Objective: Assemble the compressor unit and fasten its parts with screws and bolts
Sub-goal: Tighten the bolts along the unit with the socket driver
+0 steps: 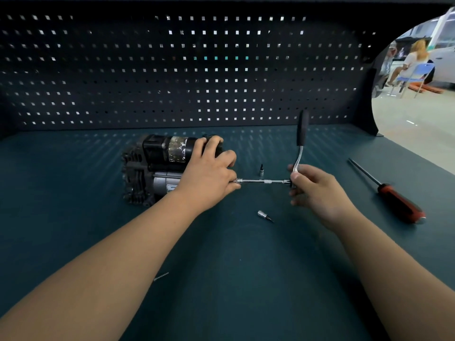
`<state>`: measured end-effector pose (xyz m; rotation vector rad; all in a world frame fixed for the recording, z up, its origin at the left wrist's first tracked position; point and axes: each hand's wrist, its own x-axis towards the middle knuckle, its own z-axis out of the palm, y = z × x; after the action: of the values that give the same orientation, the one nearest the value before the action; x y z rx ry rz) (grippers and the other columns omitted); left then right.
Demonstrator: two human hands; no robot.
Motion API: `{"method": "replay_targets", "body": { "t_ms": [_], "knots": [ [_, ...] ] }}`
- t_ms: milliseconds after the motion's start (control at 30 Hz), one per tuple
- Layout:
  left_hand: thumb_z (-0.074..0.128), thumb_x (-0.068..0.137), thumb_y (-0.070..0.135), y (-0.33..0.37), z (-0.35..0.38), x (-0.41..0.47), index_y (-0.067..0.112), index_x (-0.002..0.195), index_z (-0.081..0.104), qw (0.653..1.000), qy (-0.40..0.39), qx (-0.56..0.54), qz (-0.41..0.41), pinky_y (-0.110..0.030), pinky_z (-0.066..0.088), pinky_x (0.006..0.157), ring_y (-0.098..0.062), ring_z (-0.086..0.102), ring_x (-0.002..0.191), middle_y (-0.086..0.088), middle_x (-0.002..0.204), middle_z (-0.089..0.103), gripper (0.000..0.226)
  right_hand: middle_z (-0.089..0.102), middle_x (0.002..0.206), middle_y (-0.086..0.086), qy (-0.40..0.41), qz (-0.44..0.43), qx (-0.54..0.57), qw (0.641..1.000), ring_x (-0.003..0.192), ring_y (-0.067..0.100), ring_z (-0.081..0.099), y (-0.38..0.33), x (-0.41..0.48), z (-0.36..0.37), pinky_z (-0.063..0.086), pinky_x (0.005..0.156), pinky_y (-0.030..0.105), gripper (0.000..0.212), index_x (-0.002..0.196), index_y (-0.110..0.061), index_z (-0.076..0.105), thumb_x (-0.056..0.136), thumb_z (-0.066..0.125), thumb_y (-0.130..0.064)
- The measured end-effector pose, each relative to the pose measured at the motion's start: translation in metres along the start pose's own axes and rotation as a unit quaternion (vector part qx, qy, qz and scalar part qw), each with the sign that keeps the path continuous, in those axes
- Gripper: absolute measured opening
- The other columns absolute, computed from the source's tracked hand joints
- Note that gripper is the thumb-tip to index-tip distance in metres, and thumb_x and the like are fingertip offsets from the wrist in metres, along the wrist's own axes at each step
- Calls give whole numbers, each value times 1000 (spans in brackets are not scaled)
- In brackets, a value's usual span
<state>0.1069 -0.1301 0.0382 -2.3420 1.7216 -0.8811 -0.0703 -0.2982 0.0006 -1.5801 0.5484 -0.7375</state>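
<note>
Now the black and grey metal compressor (157, 168) lies near the back edge of the green tabletop (221, 267). The left hand (209, 175) curls over it and pinches the tip of the long silver ratchet wrench (263, 181). The right hand (312, 190) grips its head with curled fingers.

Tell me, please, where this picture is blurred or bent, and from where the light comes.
Head view: the ratchet has its black handle smeared by motion; the right hand looks soft, the left hand and compressor sharper. Head view: the wide lens curves the pegboard rows. Head view: light through its holes stripes the table; the hall at right is overexposed.
</note>
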Motion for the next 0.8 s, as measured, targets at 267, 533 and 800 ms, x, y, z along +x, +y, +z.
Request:
{"method": "replay_targets", "body": {
  "t_ms": [267, 533, 800],
  "knots": [
    [38, 95, 59, 1, -1, 0, 35, 104, 73, 1000, -10, 10, 0, -51, 12, 111, -38, 24, 133, 9, 118, 48, 44, 71, 94, -17, -51, -94, -136, 985, 86, 0, 65, 7, 0, -14, 48, 78, 11, 34, 88, -37, 73, 82, 71, -3],
    [39, 95, 58, 1, -4, -4, 34, 104, 73, 1000, -2, -4, 5, -50, 11, 111, -36, 24, 134, 10, 119, 49, 43, 67, 62, 4, -3, 48, -42, 998, 50, 15, 59, 8, -2, 1, 48, 47, 24, 38, 79, -6, 63, 95, 55, -39],
    [40, 95, 58, 1, -6, -4, 33, 102, 74, 1000, -6, 6, 7, -51, 14, 111, -37, 26, 133, 8, 118, 50, 42, 66, 77, -6, -9, -33, -7, 999, 62, 11, 64, -2, -5, -2, 52, 59, 20, 7, 89, -10, 68, 90, 64, -5]
  ]
}}
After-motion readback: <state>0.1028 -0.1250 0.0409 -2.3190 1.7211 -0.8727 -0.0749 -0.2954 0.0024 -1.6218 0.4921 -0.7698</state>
